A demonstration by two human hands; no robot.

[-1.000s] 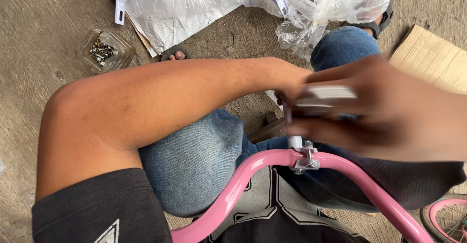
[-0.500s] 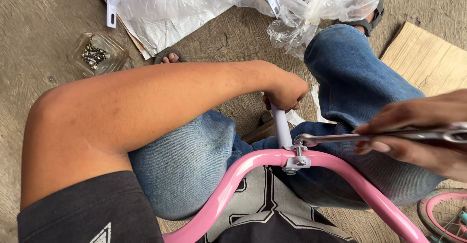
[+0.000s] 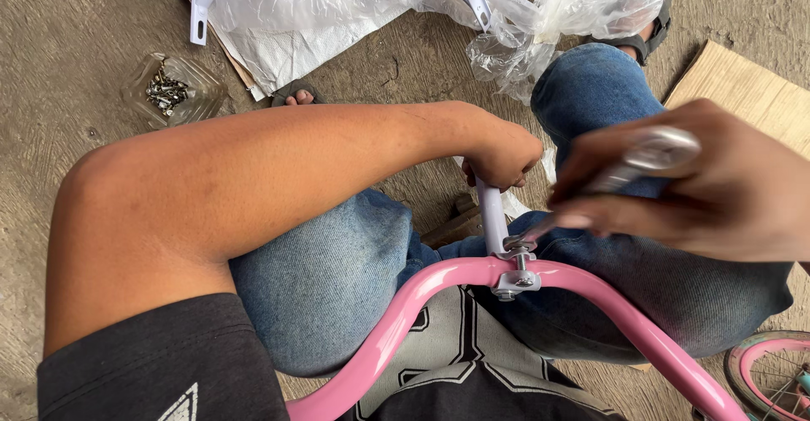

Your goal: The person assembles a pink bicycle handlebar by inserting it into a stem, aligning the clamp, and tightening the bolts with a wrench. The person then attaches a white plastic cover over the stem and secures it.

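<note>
Biggest risk I can see here is the wrench point(image 3: 624, 168) slipping off the small nut at the metal clamp point(image 3: 516, 279); its head only just meets the hardware, the handle looks motion-blurred, and if it rides off, the knuckles go straight into the pink frame tube point(image 3: 422, 303) or the flats get rounded; the other worry is the pale lilac stem point(image 3: 489, 210) twisting in the clamp if the steadying grip loosens, so the bracket would end up crooked.

Left hand point(image 3: 498, 151) is wrapped tight in a fist around the top of that stem; right hand point(image 3: 700, 185) is closed around the wrench handle, fingers curled over it, tool angled down and left to the bolt.

The clamp sits on top of the curved pink tube, right over the person's lap between the denim knees; it's a small silvery bracket with a bolt running through it, shiny, no rust that I can make out; the tube itself is glossy and clean.

Off to the side on the concrete there's a clear plastic tray point(image 3: 135, 96) of screws, crumpled plastic wrapping point(image 3: 582, 8), a piece of cardboard point(image 3: 742, 83) and part of a pink-rimmed wheel point(image 3: 747, 358).
</note>
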